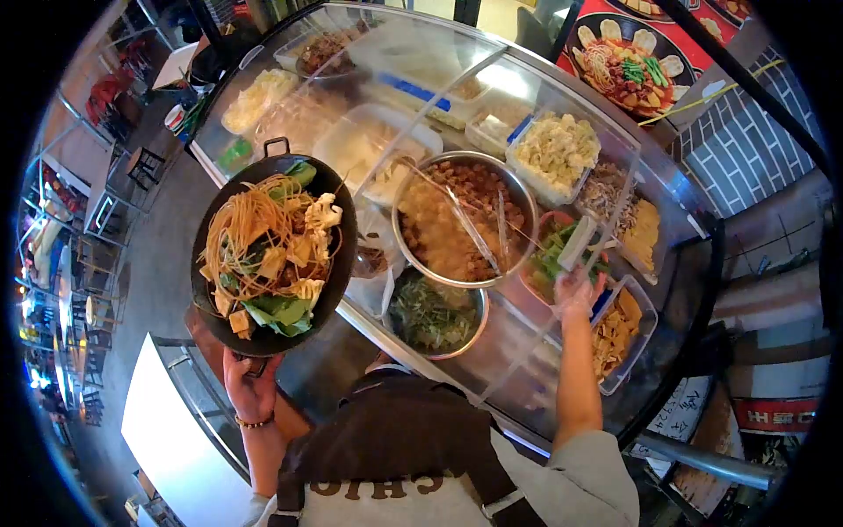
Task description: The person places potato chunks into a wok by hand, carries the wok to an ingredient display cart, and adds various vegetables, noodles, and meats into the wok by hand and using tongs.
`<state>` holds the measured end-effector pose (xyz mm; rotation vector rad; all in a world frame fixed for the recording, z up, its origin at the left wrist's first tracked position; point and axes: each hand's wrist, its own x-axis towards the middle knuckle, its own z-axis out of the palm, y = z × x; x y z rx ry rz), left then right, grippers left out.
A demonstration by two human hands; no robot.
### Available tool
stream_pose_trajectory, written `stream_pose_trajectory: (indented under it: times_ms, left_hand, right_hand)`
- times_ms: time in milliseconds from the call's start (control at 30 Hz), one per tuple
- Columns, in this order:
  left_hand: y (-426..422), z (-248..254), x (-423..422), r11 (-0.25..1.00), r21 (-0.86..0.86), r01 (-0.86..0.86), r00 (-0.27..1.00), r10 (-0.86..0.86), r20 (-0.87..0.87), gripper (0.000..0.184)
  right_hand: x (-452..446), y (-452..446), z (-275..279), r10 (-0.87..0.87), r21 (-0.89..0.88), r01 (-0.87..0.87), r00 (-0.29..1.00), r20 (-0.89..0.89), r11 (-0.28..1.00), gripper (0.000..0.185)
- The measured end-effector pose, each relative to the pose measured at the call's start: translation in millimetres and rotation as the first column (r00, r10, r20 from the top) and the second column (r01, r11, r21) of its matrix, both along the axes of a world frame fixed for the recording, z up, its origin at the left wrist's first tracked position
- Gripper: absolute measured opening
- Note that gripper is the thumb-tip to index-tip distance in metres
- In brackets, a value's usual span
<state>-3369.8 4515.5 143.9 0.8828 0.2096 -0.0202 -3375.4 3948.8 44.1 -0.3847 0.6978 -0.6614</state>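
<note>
My left hand (252,386) is closed around the handle of a black pan (345,290), held up at the left of the counter. Inside the pan are noodles (255,220), cauliflower (320,212), tofu pieces and leafy greens (279,314). My right hand (577,292), in a clear plastic glove, reaches into an orange-red tub (537,285) of green vegetables (553,246). Its fingers look spread at the greens, partly blurred, and I see no firm grip. A pale rectangular piece (578,243) shows just beyond the fingertips; its kind is unclear.
A glass display case (413,35) surrounds the food. A steel pot (399,211) of diced topping holds utensils. Beside it stand a bowl of shredded greens (430,314), a tub of yellow-brown pieces (617,338) and a cabbage tub (555,149). A white tabletop (167,430) is at lower left.
</note>
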Motion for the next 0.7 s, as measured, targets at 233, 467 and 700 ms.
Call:
stream_pose_trajectory:
  times_ms: [233, 467, 700]
  left_hand:
    - [-7, -6, -3, 0.998, -0.017, -0.06, 0.998, 0.06, 0.004, 0.052]
    - [-14, 13, -2, 0.998, -0.001, -0.069, 0.998, 0.069, -0.007, 0.05]
    - [-16, 12, -4, 0.999, -0.008, -0.032, 0.999, 0.032, -0.007, 0.052]
  right_hand:
    - [41, -17, -81, 0.641, -0.378, -0.616, 0.764, -0.075, 0.691, 0.044]
    - [69, 2, -16, 0.868, -0.425, -0.896, 0.31, -0.389, 0.13, 0.055]
    - [89, 36, 8, 0.613, -0.263, -0.901, -0.004, -0.79, -0.345, 0.047]
